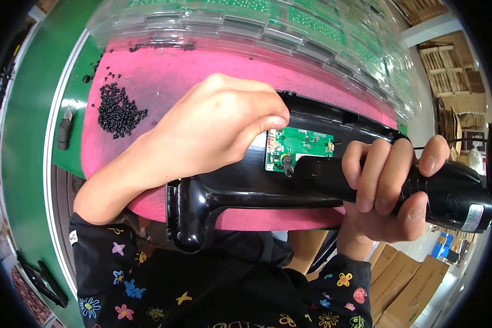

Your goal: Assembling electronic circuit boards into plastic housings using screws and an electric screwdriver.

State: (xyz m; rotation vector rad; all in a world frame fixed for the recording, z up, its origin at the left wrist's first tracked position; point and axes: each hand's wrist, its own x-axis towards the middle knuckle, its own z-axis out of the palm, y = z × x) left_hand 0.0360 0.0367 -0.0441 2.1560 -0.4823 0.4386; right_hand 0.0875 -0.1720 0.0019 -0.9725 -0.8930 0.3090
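A black plastic housing (240, 198) lies hollow side up on a pink mat (172, 68). Inside it sits a green circuit board (306, 142). My right hand (382, 180) is wrapped round a black electric screwdriver (448, 188), which lies sideways over the housing. Its tip points left, at a dark round part near the board's lower left. My left hand (218, 123) is closed, thumb against bent fingers, over the board's upper left corner. Whatever those fingers pinch is hidden.
Small black screws (119, 112) lie heaped on the mat's left side. A utility knife (64, 131) rests on the green table (33, 164) beside it. Clear plastic trays (246, 24) with green boards stand along the back. Cardboard boxes (413, 284) are at the lower right.
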